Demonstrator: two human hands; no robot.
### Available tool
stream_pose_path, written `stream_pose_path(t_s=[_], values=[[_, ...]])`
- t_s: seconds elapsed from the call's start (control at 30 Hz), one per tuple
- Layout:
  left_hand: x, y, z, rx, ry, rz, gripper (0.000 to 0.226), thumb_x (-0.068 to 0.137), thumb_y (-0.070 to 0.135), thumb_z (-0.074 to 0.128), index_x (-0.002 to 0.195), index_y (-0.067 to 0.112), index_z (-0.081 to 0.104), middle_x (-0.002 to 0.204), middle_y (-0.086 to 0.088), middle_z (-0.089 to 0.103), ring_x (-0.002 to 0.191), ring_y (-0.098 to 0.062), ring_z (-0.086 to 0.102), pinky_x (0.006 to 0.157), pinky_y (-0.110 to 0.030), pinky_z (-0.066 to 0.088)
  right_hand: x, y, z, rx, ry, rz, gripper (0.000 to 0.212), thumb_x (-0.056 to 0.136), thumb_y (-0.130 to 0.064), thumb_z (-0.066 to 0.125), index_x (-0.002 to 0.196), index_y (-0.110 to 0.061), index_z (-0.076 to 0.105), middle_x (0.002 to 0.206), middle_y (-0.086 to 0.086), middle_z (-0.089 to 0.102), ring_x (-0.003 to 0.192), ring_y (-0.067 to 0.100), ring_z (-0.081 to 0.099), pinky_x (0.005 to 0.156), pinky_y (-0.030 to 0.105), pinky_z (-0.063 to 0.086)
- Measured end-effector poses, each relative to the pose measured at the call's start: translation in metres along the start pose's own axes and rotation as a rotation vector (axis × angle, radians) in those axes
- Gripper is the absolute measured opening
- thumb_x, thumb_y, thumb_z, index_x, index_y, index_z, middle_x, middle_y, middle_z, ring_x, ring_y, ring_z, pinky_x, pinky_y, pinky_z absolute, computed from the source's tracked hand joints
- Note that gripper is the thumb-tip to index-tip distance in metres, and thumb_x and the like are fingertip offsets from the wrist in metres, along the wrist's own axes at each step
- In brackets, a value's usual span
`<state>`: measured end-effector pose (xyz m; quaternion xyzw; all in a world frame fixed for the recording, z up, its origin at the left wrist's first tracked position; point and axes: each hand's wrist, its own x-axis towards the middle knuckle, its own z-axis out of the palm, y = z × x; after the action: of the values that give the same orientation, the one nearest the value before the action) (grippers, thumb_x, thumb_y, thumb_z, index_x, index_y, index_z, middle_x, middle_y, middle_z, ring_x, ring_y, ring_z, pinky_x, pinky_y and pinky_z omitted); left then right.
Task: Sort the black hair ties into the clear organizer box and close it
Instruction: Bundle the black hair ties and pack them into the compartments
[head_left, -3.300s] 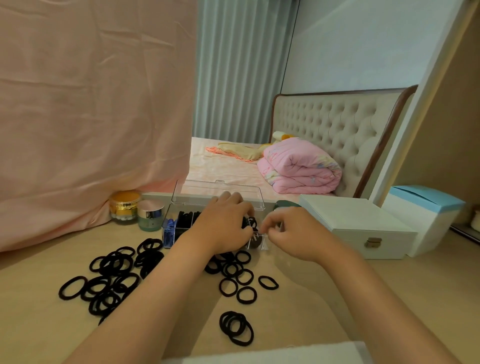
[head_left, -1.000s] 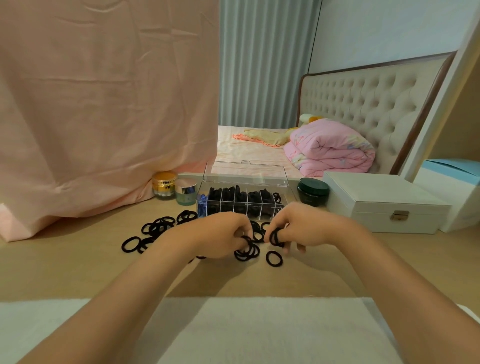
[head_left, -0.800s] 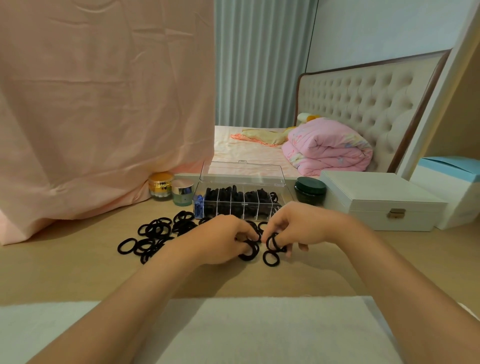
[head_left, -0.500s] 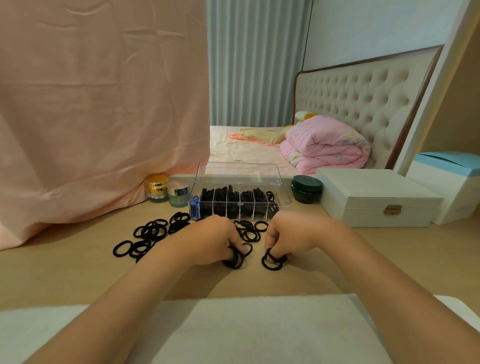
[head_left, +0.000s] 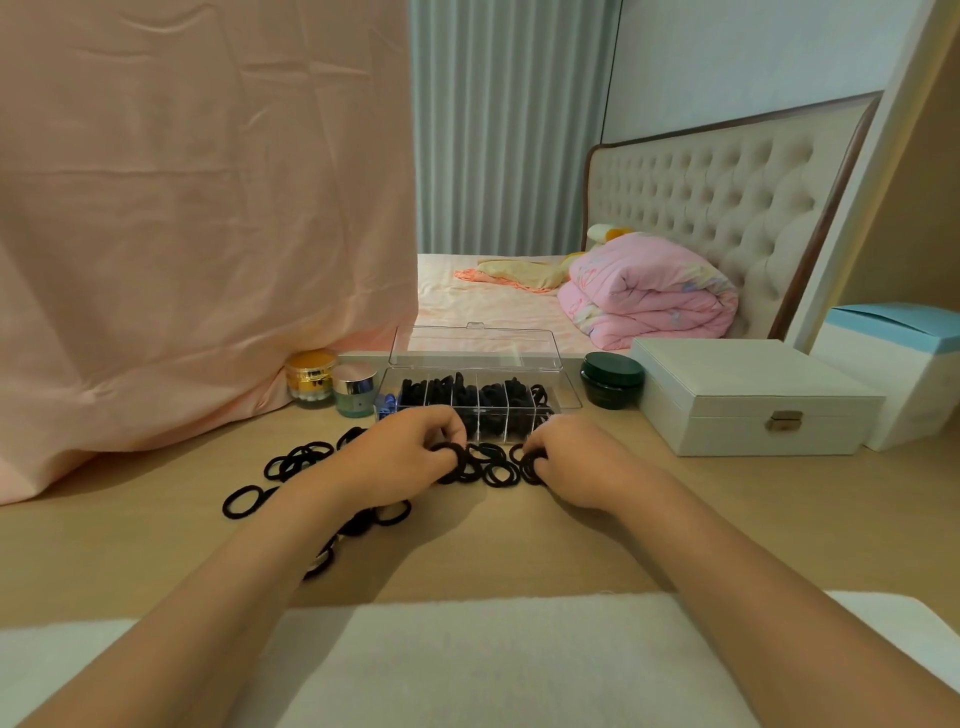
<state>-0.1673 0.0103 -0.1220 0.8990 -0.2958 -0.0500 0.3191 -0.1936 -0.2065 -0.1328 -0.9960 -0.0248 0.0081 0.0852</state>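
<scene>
I am curling my left hand (head_left: 400, 460) round a black hair tie (head_left: 448, 451) on the wooden table (head_left: 519, 543), and my right hand (head_left: 574, 465) is pinching a second tie (head_left: 531, 464). Loose ties (head_left: 491, 467) are lying between them, just in front of the clear organizer box (head_left: 567, 399), whose lid (head_left: 475, 345) is standing open. Print on the jars (head_left: 311, 382) is too small to read.

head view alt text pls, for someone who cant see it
Two hands gather black hair ties from a wooden tabletop, the left hand and right hand each gripping some. Behind them stands an open clear organizer box, its compartments holding ties; more lie scattered at left.
</scene>
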Motion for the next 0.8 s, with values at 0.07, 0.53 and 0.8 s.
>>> stream_pose_path(t_s=[0.07, 0.53, 0.8], values=[[0.0, -0.001, 0.002, 0.085, 0.03, -0.012, 0.016, 0.097, 0.017, 0.057, 0.094, 0.031, 0.061, 0.073, 0.013, 0.055, 0.062, -0.002, 0.049, 0.056, -0.013, 0.035, 0.003, -0.003, -0.007, -0.072, -0.058, 0.013, 0.04, 0.099, -0.01, 0.055, 0.138, -0.019, 0.062, 0.138, 0.009, 0.059, 0.112, 0.024, 0.064, 0.097, 0.035, 0.054], [0.006, 0.001, 0.006, 0.66, -0.06, 0.064, 0.035, 0.099, 0.02, 0.058, 0.128, 0.038, 0.065, 0.127, 0.003, 0.051, 0.119, -0.02, 0.05, 0.083, -0.034, 0.049, -0.019, -0.011, -0.034, 0.552, -0.158, -0.145, 0.034, 0.088, 0.003, 0.063, 0.103, -0.024, 0.078, 0.096, 0.004, 0.079, 0.084, 0.022, 0.074, 0.078, 0.037, 0.062], [0.005, -0.009, 0.0, 0.164, 0.076, 0.033, 0.013, 0.099, 0.02, 0.054, 0.106, 0.031, 0.055, 0.101, 0.008, 0.062, 0.083, -0.007, 0.058, 0.068, -0.021, 0.045, -0.015, -0.016, -0.02, 0.495, -0.156, -0.068, 0.03, 0.092, 0.002, 0.059, 0.104, -0.018, 0.077, 0.084, 0.008, 0.078, 0.071, 0.019, 0.075, 0.057, 0.021, 0.049]])
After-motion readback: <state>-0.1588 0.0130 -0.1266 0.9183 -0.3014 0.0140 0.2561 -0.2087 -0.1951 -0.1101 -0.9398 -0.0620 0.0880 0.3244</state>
